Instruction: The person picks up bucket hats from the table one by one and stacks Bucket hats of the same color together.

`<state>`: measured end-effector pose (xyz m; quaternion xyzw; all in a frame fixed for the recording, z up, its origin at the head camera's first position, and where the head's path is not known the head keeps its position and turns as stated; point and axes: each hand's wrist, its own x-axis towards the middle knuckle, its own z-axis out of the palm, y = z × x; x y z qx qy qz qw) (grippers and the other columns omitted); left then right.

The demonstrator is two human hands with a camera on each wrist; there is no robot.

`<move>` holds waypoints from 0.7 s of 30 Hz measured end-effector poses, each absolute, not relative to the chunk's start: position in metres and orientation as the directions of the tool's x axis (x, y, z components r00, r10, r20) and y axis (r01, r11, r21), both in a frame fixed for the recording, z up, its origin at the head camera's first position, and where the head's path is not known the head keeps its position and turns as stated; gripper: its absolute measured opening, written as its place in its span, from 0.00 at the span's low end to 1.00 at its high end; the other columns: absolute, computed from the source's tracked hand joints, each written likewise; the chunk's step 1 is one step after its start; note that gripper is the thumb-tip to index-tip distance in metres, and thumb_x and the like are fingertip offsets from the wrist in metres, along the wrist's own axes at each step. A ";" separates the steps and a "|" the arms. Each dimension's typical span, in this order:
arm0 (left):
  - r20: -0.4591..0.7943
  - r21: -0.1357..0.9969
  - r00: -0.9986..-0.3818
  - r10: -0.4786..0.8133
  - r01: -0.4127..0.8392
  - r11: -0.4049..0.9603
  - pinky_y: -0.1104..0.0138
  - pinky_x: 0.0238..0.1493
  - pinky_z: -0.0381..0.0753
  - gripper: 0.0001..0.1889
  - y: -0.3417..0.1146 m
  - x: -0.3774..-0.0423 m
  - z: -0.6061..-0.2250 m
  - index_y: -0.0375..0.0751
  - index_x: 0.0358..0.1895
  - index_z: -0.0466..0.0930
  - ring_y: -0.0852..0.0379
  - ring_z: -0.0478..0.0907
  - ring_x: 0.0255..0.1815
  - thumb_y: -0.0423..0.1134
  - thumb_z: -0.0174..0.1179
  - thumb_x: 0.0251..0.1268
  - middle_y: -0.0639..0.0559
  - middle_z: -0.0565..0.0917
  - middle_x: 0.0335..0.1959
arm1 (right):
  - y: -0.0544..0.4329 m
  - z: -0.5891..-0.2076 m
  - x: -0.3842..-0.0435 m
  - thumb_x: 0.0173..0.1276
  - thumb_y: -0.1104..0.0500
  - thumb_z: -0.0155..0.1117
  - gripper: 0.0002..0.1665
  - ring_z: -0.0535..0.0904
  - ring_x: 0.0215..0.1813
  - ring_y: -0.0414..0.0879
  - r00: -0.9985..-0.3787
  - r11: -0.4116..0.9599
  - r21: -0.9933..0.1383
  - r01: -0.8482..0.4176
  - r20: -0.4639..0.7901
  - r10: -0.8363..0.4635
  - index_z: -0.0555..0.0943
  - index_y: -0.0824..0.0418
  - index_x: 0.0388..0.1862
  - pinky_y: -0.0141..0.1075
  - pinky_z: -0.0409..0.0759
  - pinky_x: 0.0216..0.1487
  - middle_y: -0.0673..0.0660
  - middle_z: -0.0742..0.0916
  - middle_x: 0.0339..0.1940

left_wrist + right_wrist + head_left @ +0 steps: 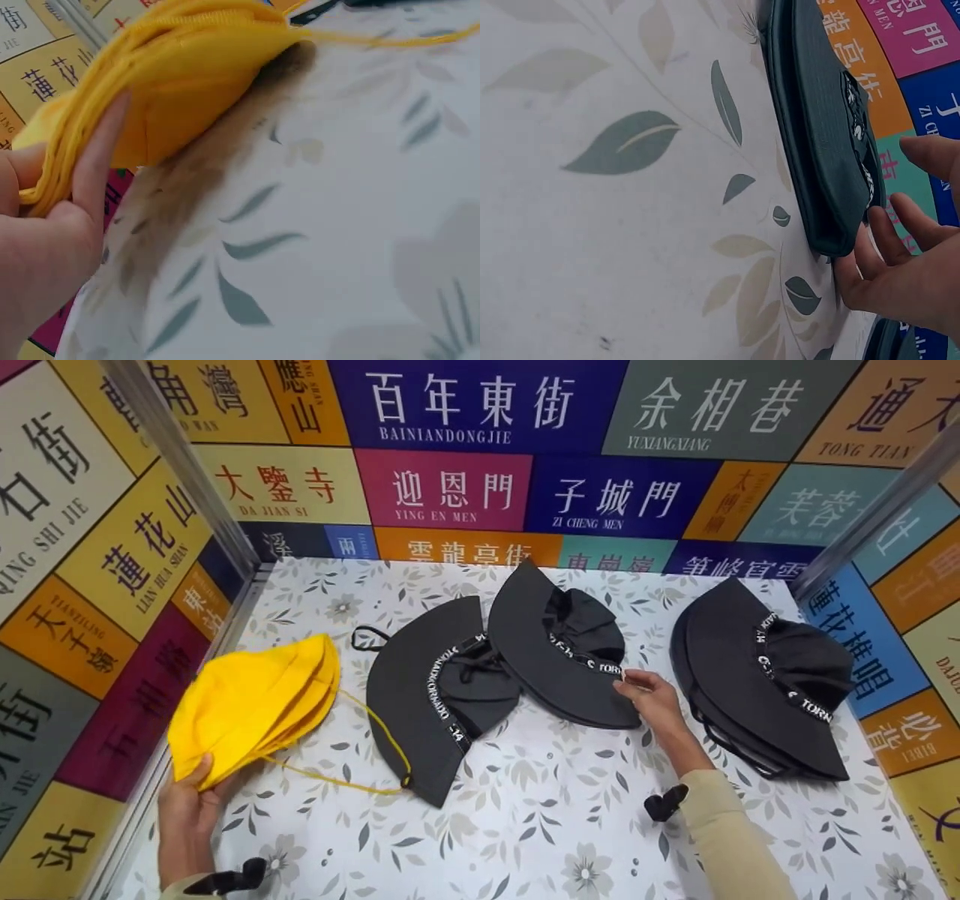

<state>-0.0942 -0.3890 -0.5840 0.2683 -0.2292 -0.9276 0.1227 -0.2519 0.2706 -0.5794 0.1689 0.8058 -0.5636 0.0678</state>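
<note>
My left hand (191,806) grips the brim edges of a flattened yellow bucket hat (244,697), thumb on one side and fingers on the other. Several yellow layers lie together there, as the left wrist view also shows in the hat brim (187,105). From it a yellow cord (334,785) trails over to a black hat (405,682). My right hand (656,705) is at the right end of a folded black bucket hat (521,641) with a white-lettered band. In the right wrist view the fingers (868,255) touch this end, loosely bent, thumb apart.
More folded black hats (720,667) lie stacked at the right, cords poking out below. A black cord loop (367,639) sticks out behind the left black hat. The table has a leaf-patterned cover (540,817), and panels with printed signs (442,491) enclose its back and sides.
</note>
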 end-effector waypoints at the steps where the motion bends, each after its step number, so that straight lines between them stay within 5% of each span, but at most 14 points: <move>1: -0.501 0.524 -0.781 -0.372 0.067 -0.849 0.55 0.35 0.89 0.21 -0.388 -0.094 -0.584 0.46 0.59 0.77 0.53 0.86 0.37 0.21 0.55 0.67 0.47 0.85 0.37 | 0.270 -0.579 -0.252 0.69 0.50 0.67 0.34 0.76 0.51 0.35 -0.934 0.316 -0.881 0.352 -0.305 0.187 0.72 0.64 0.69 0.25 0.73 0.51 0.59 0.80 0.64; 4: -0.597 0.659 -0.663 -0.452 -0.084 -0.748 0.61 0.35 0.89 0.35 -0.384 -0.095 -0.582 0.54 0.73 0.67 0.61 0.84 0.36 0.26 0.63 0.64 0.56 0.83 0.37 | 0.269 -0.578 -0.254 0.70 0.51 0.67 0.35 0.75 0.62 0.46 -0.930 0.333 -0.869 0.365 -0.325 0.170 0.70 0.65 0.71 0.29 0.71 0.57 0.65 0.75 0.70; 7: -0.599 0.787 -0.583 -0.549 -0.303 -0.538 0.70 0.37 0.88 0.40 -0.378 -0.097 -0.580 0.48 0.79 0.57 0.70 0.79 0.32 0.34 0.65 0.65 0.59 0.78 0.43 | 0.268 -0.577 -0.258 0.69 0.53 0.66 0.37 0.73 0.68 0.54 -0.927 0.358 -0.855 0.374 -0.339 0.160 0.68 0.66 0.71 0.34 0.72 0.61 0.68 0.74 0.71; 14: -0.491 0.819 -0.557 -0.670 -0.557 -0.137 0.67 0.27 0.87 0.33 -0.364 -0.099 -0.580 0.26 0.72 0.62 0.62 0.81 0.17 0.39 0.61 0.69 0.34 0.73 0.54 | 0.264 -0.575 -0.264 0.66 0.54 0.69 0.39 0.73 0.68 0.60 -0.919 0.452 -0.801 0.393 -0.350 0.179 0.68 0.71 0.70 0.44 0.72 0.70 0.72 0.75 0.69; 17: -0.388 0.782 -0.568 -0.726 -0.619 0.066 0.58 0.45 0.87 0.35 -0.357 -0.100 -0.577 0.19 0.68 0.64 0.48 0.84 0.36 0.43 0.61 0.68 0.23 0.71 0.58 | 0.259 -0.574 -0.266 0.65 0.53 0.70 0.40 0.72 0.69 0.62 -0.914 0.508 -0.760 0.405 -0.355 0.196 0.69 0.72 0.69 0.47 0.70 0.72 0.72 0.75 0.68; 19: -0.349 0.737 -0.574 -0.741 -0.657 0.161 0.50 0.64 0.75 0.37 -0.352 -0.100 -0.574 0.17 0.67 0.62 0.35 0.75 0.54 0.46 0.61 0.67 0.21 0.69 0.62 | 0.256 -0.572 -0.267 0.65 0.51 0.71 0.41 0.72 0.69 0.63 -0.909 0.546 -0.728 0.414 -0.363 0.205 0.68 0.71 0.70 0.49 0.70 0.72 0.72 0.75 0.68; 21: -0.335 0.702 -0.581 -0.742 -0.679 0.215 0.41 0.69 0.62 0.40 -0.348 -0.100 -0.572 0.15 0.68 0.59 0.26 0.60 0.64 0.48 0.60 0.67 0.19 0.65 0.64 | 0.253 -0.571 -0.268 0.64 0.50 0.71 0.43 0.71 0.69 0.63 -0.908 0.582 -0.700 0.414 -0.364 0.208 0.68 0.72 0.70 0.50 0.69 0.72 0.73 0.74 0.68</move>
